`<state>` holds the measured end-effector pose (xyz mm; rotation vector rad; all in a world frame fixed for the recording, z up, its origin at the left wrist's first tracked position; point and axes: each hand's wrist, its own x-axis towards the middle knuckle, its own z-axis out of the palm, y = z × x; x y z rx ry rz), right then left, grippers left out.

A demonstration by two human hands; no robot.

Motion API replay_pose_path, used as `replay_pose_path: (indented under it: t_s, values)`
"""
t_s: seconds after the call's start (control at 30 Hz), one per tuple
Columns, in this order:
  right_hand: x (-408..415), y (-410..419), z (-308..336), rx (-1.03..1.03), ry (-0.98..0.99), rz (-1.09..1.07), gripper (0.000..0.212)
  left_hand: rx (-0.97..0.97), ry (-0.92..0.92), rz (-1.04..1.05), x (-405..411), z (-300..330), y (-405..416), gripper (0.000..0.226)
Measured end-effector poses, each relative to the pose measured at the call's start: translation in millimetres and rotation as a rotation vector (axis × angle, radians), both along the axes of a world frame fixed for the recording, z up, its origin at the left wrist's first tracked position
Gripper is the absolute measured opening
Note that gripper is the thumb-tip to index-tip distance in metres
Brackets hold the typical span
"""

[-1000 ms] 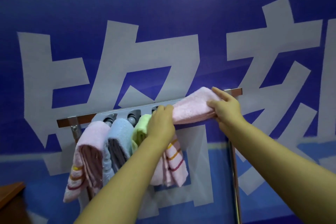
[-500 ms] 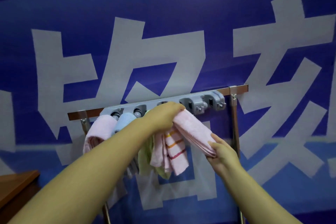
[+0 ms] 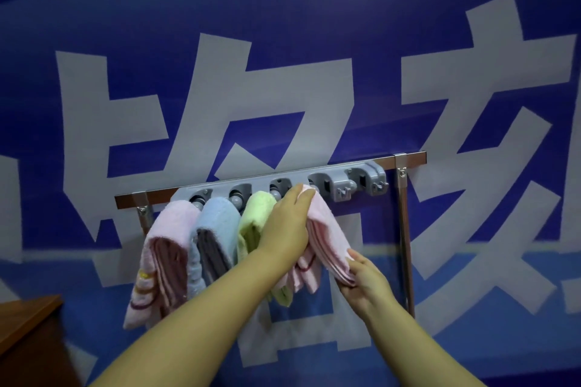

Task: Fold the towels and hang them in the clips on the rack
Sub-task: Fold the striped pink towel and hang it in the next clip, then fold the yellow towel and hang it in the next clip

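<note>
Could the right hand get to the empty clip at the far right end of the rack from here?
Probably yes: the empty clip sits uncovered up and right of the right hand, nothing between, though that hand holds the pink towel.

Pink towel [image 3: 327,239]: a second ago it lay stretched level along the rail [image 3: 408,158]; now it droops steeply, top end at the fourth clip [image 3: 317,187], lower end down to the right.
Left hand [image 3: 287,226]: was gripping the towel's left end below the rail; now presses its top up at the clip.
Right hand [image 3: 364,280]: dropped from rail height to below the rack, pinching the towel's lower end.
Right-hand clips [image 3: 361,182]: were hidden behind the towel, now uncovered.
</note>
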<state>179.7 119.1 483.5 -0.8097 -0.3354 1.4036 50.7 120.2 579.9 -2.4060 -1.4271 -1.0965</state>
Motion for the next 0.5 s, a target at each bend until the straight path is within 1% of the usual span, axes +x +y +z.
replay_pose_path:
  t_s: [0.03, 0.17, 0.23, 0.3, 0.37, 0.4, 0.43, 0.5]
  values:
    - [-2, 2, -2, 0.006, -0.004, 0.011, 0.036, -0.028, -0.053, -0.002, 1, -5, 1, 0.067]
    - [-13, 2, -4, 0.048, -0.041, 0.113, 0.039, -0.152, -0.357, -0.049, 2, -30, 0, 0.078]
    - [-16, -1, -3, 0.046, -0.089, 0.133, 0.035, -0.231, -0.482, -0.063, -3, -50, 1, 0.079]
    - [-17, -6, -6, 0.042, -0.188, 0.143, 0.028, -0.291, -0.518, -0.022, -9, -78, 1, 0.069]
    - [-18, -12, -16, 0.054, -0.283, 0.169, 0.027, -0.368, -0.511, 0.064, -14, -109, -3, 0.052]
    - [-19, -14, -23, 0.05, -0.32, 0.18, 0.026, -0.437, -0.52, 0.086, -15, -125, -7, 0.046]
    - [-20, -16, -33, 0.035, -0.349, 0.183, 0.023, -0.517, -0.537, 0.086, -16, -142, -11, 0.046]
    - [-22, -22, -59, -0.012, -0.397, 0.18, 0.019, -0.656, -0.563, 0.059, -18, -182, -20, 0.059]
